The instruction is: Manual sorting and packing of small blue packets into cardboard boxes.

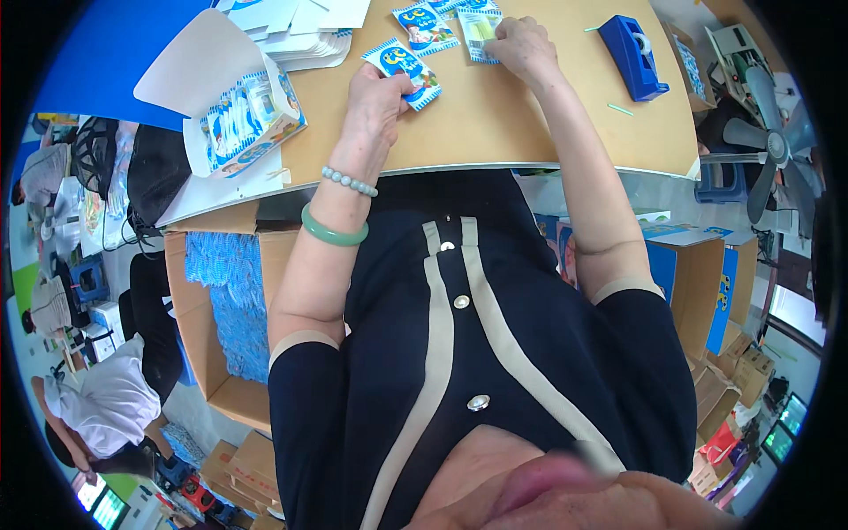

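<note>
Reaching over near desk edge (459, 161); pinching a printed packet (397, 67) in half-hidden fingers (403, 85) of left hand (374, 104); touching a clear-faced packet (479, 34) with bent right hand (528, 49), grip impossible to tell.

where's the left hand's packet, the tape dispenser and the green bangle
Packet (406, 67) in left hand (374, 102): head view, printed front
Tape dispenser (628, 64): head view, blue body
Green bangle (335, 236): head view, its band

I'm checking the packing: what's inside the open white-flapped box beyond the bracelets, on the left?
Blue-and-white packets, packed closely together. Anything beneath them, at the bottom of the box, is covered.
</note>
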Available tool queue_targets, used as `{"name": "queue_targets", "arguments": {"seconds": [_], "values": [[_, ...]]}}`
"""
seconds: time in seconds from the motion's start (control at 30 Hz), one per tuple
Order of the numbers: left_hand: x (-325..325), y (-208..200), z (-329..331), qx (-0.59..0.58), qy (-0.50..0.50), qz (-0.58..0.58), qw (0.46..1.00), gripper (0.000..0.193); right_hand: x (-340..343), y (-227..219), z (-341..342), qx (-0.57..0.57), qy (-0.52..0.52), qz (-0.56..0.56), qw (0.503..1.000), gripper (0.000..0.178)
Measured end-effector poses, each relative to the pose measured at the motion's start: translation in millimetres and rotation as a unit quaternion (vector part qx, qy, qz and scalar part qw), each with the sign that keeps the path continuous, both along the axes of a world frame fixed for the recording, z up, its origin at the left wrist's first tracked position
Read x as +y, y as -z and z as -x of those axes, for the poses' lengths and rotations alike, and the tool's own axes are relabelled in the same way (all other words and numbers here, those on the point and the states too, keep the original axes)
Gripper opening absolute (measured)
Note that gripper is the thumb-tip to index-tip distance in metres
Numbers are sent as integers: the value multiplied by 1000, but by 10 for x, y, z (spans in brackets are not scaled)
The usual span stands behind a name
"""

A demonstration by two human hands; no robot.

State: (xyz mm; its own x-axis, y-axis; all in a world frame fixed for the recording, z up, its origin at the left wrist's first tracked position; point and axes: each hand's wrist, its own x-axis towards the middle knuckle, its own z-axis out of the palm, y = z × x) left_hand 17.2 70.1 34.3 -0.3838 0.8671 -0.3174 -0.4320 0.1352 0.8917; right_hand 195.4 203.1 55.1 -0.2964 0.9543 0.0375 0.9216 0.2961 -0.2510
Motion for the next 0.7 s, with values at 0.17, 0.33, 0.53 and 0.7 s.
{"name": "queue_targets", "arguments": {"seconds": [0.17, 0.33, 0.53, 0.7], "values": [[-85, -62, -12, -45, -3, -23, 999, 28, -233, -189, 12, 153, 24, 66, 986, 31], [-16, -38, -134, -126, -18, -44, 991, 23, -738, -23, 307, 118, -145, -149, 971, 36], [-73, -11, -137, -104, -6, -77, 992, 19, -929, 119, 364, 216, -277, -99, 931, 33], [-126, -153, -6, -103, -117, 12, 988, 20, -166, -12, 288, 268, -224, 91, 932, 32]]}}
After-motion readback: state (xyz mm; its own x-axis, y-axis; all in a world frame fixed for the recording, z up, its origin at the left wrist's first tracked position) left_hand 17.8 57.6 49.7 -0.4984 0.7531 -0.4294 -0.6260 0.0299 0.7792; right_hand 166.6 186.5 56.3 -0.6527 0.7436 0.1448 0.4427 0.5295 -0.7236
